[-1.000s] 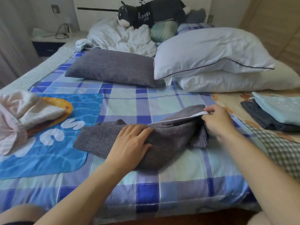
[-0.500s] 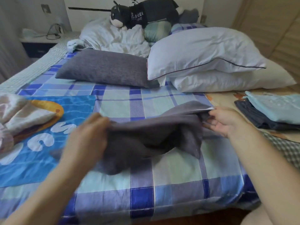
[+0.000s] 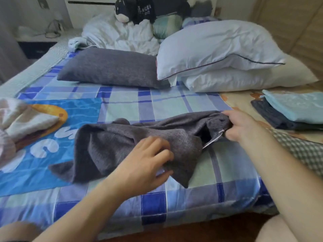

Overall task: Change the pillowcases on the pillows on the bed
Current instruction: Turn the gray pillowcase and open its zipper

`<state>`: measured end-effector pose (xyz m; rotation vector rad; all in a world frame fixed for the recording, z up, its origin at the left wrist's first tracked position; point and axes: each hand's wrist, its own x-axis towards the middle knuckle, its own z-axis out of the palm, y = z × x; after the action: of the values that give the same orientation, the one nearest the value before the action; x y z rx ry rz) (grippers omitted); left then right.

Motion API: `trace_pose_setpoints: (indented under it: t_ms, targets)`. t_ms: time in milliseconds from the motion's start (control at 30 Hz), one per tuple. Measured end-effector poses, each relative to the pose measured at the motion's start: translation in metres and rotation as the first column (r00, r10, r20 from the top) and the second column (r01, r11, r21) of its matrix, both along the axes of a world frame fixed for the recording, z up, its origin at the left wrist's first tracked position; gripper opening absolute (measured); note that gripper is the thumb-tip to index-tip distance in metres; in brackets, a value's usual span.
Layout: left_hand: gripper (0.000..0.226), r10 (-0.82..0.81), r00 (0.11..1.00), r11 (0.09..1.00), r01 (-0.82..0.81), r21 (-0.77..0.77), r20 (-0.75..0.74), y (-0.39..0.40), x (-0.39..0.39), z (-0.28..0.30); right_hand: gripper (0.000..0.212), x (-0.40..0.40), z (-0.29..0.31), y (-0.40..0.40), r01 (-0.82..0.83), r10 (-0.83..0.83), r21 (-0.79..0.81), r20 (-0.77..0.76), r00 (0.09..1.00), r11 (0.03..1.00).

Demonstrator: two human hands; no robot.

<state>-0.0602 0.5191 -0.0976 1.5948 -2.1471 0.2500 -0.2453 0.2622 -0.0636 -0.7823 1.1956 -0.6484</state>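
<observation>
With the grey pillowcase (image 3: 139,137) pinched by the left hand (image 3: 145,165) and right hand (image 3: 244,126), its opening could be lost if twisted.

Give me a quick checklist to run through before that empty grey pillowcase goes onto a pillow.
1. Open end held: ok. The right hand grips the crumpled dark grey woven pillowcase at its white-edged opening.
2. Other hand on it: ok. The left hand has its fingers on the fabric; a firm grip, cannot tell.
3. Case spread flat: not ok, it lies bunched and folded.
4. Bare pillow ready: ok. Two white pillows lie stacked behind.
5. Right side out: cannot tell.
6. Room on the blue checked bedsheet: ok.
</observation>
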Motion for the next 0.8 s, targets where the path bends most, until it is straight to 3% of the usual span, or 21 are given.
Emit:
trace_pose_setpoints:
  t_ms: [67,133,267,300,367,400,433,500,533,600,633,700,767,800]
  targets:
    - [0.046,-0.057,0.987,0.995,0.044,0.091,0.152,-0.003,-0.026,-0.021,0.026,0.001,-0.002,0.005,0.006,-0.007,0.007,0.045,0.999,1.000]
    - [0.051,0.001,0.952,0.992,-0.041,0.123,0.306,-0.009,-0.040,-0.042,0.022,0.001,-0.002,0.010,0.016,-0.017,0.011,0.096,0.995,1.000]
    - [0.023,0.126,0.959,0.992,-0.123,-0.029,0.254,-0.022,-0.024,-0.058,0.015,-0.006,-0.002,0.010,0.000,0.001,-0.008,0.093,0.996,1.000]
    - [0.014,0.136,0.975,0.991,-0.131,-0.037,0.178,-0.023,-0.020,-0.052,0.018,-0.009,-0.006,0.008,-0.020,0.021,-0.031,0.052,0.998,0.999]
    - [0.011,0.283,0.944,0.958,-0.287,0.001,-0.171,-0.025,-0.011,-0.023,0.025,-0.018,-0.009,0.004,-0.052,0.051,-0.085,-0.014,0.999,0.995]
    - [0.015,0.419,0.830,0.897,-0.441,0.028,-0.368,-0.027,0.002,-0.006,0.029,-0.023,-0.010,-0.002,-0.026,0.024,-0.106,-0.016,1.000,0.994]
    - [0.022,0.489,0.660,0.830,-0.553,0.073,-0.570,-0.028,0.021,0.006,0.033,-0.028,-0.010,-0.007,0.022,-0.023,-0.118,-0.006,1.000,0.993]
    - [0.039,0.461,0.306,0.780,-0.587,0.216,-0.833,-0.024,0.066,0.017,0.032,-0.037,-0.012,-0.011,-0.007,-0.002,-0.168,-0.051,0.999,0.986]
    - [0.043,0.495,0.228,0.769,-0.563,0.301,-0.838,-0.020,0.082,0.015,0.030,-0.039,-0.018,-0.008,-0.099,0.079,-0.197,-0.106,0.991,0.975]
    - [0.035,0.634,0.234,0.718,-0.532,0.448,-0.737,-0.012,0.089,-0.002,0.023,-0.036,-0.038,0.001,-0.297,0.198,-0.275,-0.336,0.921,0.915]
    - [0.024,0.663,0.277,0.711,-0.525,0.468,-0.695,-0.011,0.086,-0.014,0.018,-0.033,-0.048,0.006,-0.351,0.155,-0.337,-0.492,0.857,0.873]
    - [0.004,0.635,0.289,0.731,-0.523,0.438,-0.716,-0.010,0.073,-0.026,0.019,-0.030,-0.057,0.010,-0.354,-0.148,-0.564,-0.658,0.738,0.746]
    - [0.019,0.570,0.226,0.760,-0.511,0.402,-0.790,-0.012,0.064,-0.023,0.034,-0.032,-0.045,0.009,-0.328,-0.377,-0.781,-0.565,0.734,0.532]
    - [0.023,0.559,0.232,0.758,-0.533,0.376,-0.796,-0.013,0.062,-0.020,0.039,-0.035,-0.034,0.011,-0.341,-0.381,-0.817,-0.532,0.756,0.464]
